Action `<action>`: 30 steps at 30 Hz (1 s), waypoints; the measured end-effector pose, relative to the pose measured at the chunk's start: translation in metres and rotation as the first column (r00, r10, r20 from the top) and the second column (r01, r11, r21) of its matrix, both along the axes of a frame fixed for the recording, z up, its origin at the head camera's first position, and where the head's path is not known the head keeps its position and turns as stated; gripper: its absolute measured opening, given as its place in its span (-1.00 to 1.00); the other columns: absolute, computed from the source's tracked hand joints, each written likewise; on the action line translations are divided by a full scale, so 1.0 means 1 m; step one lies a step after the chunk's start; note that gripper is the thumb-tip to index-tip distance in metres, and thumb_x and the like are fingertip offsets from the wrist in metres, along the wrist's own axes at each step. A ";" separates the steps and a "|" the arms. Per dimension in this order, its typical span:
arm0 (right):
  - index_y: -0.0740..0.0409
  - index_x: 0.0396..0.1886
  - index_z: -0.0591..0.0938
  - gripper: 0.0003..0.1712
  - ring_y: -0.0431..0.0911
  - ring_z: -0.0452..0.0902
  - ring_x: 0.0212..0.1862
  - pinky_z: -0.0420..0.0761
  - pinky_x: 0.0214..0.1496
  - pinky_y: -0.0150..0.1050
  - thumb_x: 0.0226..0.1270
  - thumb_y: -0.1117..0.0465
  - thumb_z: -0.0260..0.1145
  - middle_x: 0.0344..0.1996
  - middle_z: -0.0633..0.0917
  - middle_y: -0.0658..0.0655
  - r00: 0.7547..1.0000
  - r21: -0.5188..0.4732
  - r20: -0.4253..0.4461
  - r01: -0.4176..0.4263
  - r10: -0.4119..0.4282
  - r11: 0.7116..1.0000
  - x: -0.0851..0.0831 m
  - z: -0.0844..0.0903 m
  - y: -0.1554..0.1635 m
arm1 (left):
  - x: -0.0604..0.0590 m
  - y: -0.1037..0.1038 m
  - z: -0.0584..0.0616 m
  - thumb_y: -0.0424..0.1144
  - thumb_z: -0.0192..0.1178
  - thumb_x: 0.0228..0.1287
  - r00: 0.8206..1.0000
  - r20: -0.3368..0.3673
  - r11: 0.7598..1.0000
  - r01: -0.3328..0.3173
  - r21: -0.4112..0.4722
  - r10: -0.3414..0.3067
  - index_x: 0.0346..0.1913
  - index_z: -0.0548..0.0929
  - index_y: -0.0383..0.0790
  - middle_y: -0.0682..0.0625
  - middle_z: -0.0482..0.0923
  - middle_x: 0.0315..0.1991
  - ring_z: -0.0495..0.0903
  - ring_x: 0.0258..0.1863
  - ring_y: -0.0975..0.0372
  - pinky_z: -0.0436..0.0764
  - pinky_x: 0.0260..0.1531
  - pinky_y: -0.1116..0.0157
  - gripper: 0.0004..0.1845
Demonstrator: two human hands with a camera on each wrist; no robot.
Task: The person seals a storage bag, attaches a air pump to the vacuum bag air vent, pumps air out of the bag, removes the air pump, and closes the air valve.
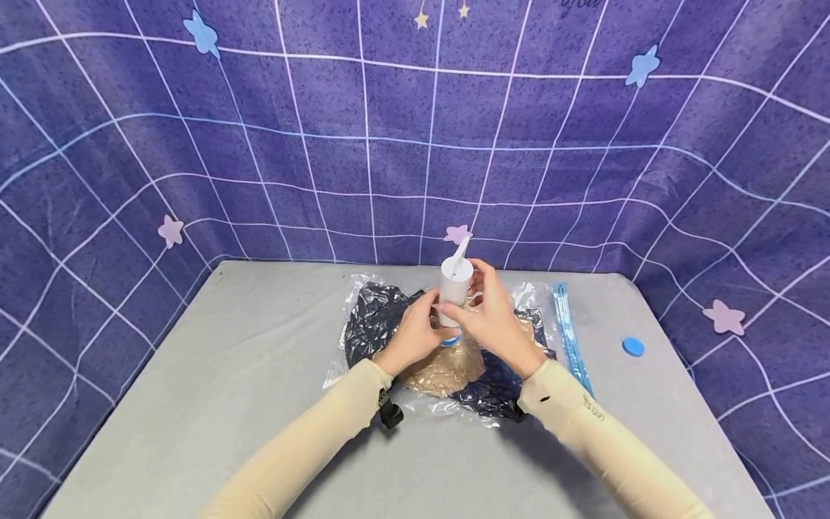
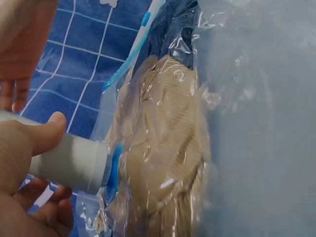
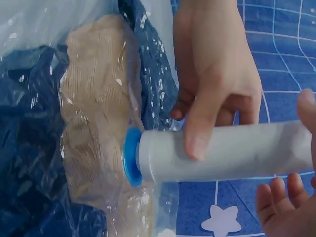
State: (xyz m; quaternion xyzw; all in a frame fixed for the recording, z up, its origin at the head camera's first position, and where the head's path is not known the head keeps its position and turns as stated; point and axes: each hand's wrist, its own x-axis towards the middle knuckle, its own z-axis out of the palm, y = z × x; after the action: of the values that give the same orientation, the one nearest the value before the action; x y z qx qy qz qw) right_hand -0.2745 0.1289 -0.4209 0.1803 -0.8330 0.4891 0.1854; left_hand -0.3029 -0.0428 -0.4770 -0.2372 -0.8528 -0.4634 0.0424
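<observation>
A white cylindrical hand pump stands nearly upright, with its white handle at the top. Its lower end meets the blue valve of a clear vacuum storage bag packed with tan and dark clothes. My left hand grips the lower part of the pump, thumb along its side. Higher up, my right hand curls loosely round the barrel, thumb across the front and fingers behind. How firmly the right fingers touch it is hard to tell.
A blue round cap lies on the grey-covered table, right of the bag. The bag's blue zip edge runs along its right side. A purple grid-patterned curtain encloses the back and sides.
</observation>
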 end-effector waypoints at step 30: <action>0.26 0.34 0.41 -0.29 0.09 0.57 -0.06 0.67 -0.04 -0.01 0.23 0.22 0.48 -0.06 0.56 0.23 0.996 -0.018 0.080 0.044 -0.043 0.999 0.011 -0.005 -0.010 | 0.010 0.003 -0.003 -0.28 0.58 0.00 0.992 -0.118 0.997 -0.057 -0.056 0.050 0.48 0.27 -0.32 -0.22 0.48 0.10 0.46 0.05 0.00 0.53 0.14 0.02 -0.01</action>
State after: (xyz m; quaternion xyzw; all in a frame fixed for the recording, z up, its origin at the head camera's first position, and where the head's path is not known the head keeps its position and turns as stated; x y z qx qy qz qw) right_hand -0.2636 0.1187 -0.4255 0.1408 -0.8386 0.5000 0.1644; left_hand -0.2931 -0.0400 -0.4802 -0.2424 -0.8683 -0.4218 0.0974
